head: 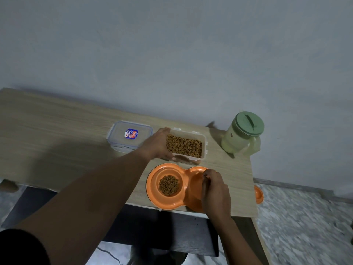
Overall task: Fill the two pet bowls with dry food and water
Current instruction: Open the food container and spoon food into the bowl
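double bowl (184,176) orange, at table's (57,131) near edge; left cup holds dry food (169,185), right cup mostly hidden | right hand (214,190) over right cup, fingers curled together, grip unclear | left hand (157,144) clamped on open food tub (188,145) | lid (129,135) left of tub | green jug (243,134) far right, lid on

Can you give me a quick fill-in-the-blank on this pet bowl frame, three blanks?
1. The left hand grips the open container of ____.
2. The green-lidded jug stands at the table's far ____ corner.
3. The container's loose lid lies to the ____ of it.

Missing words: dry food; right; left
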A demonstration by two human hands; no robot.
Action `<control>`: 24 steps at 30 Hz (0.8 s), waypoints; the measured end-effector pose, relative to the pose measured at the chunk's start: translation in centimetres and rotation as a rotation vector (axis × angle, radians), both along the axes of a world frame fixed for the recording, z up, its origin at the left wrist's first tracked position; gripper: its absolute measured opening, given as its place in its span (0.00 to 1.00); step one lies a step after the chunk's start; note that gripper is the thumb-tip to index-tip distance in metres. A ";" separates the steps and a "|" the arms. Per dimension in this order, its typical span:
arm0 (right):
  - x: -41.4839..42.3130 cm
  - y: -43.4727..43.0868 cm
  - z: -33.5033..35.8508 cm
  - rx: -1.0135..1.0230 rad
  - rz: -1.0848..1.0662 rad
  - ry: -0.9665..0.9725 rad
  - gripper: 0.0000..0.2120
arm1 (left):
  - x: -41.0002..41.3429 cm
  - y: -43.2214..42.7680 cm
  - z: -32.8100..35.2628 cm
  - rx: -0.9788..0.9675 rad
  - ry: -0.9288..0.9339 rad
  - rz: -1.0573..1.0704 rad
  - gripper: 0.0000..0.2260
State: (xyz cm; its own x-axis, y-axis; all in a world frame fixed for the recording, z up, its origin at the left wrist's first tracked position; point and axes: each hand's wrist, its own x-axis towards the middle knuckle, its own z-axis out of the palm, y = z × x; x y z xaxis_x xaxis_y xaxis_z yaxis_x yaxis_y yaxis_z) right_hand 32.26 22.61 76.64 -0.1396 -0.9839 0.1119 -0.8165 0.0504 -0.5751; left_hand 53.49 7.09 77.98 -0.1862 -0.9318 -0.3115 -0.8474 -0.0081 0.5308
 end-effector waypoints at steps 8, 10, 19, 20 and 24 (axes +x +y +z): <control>-0.3 -7.3 0.1 0.036 -0.309 -0.321 0.10 | -0.4 -0.5 -0.6 0.037 0.050 0.026 0.57; -0.1 -9.2 0.1 0.071 -0.355 -0.395 0.11 | -0.3 -0.5 -0.7 0.082 0.072 0.047 0.58; 1.7 -13.0 -0.5 0.205 -0.414 -0.507 0.12 | 0.7 -1.3 -2.4 0.155 0.190 0.125 0.51; 1.7 -13.0 -0.4 0.200 -0.417 -0.499 0.12 | 0.6 -0.9 -1.3 0.155 0.203 0.128 0.49; 2.4 -12.8 0.3 0.171 -0.410 -0.479 0.13 | 1.2 -0.1 1.3 0.167 0.289 0.161 0.53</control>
